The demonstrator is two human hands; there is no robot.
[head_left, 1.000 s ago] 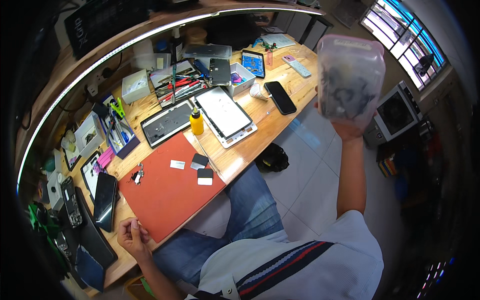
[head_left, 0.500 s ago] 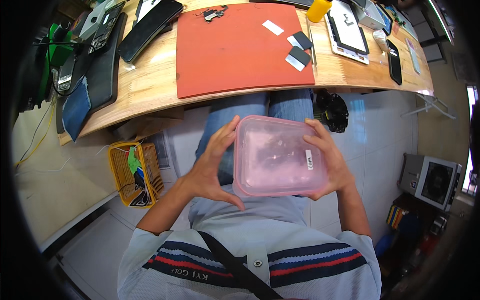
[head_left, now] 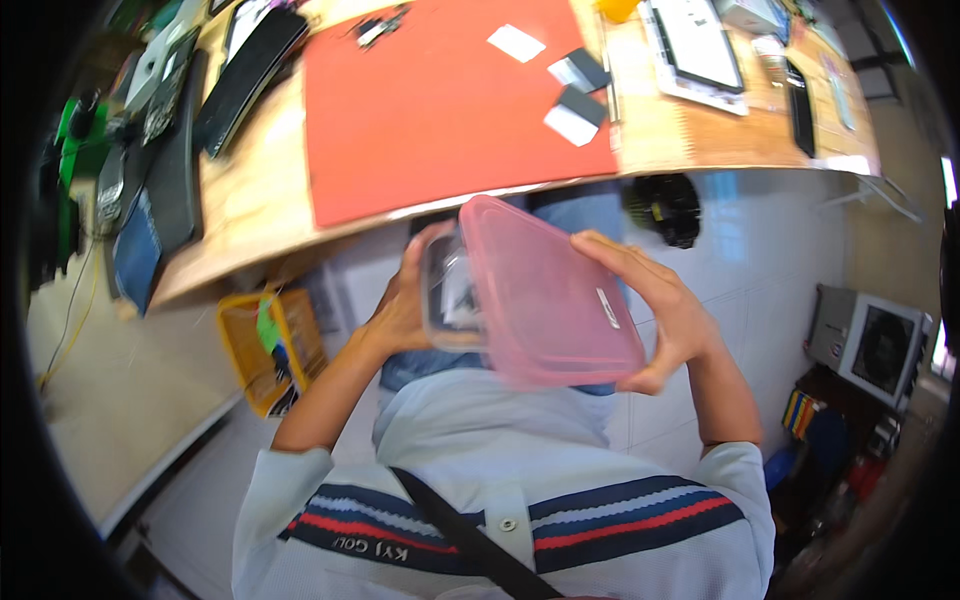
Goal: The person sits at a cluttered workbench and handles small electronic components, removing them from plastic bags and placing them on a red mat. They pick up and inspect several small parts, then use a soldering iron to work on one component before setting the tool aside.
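Above my lap, my right hand grips a translucent pink lid by its right edge, fingers on top and thumb below. The lid is tilted and carries a small white label. Behind its left side a clear plastic container shows in part, with something pale and dark inside that I cannot make out. My left hand is wrapped round the container's left wall. Most of the container is hidden by the lid.
An orange-red mat on the wooden table holds small white and grey cards. Phones and device parts lie at both sides. A yellow basket stands on the floor at left, a black bag-lined bin under the table.
The pink lid has come away from the container and tilted, my right hand holding it. My left hand, apart from the container before, now holds its side. The whole view has shifted slightly.
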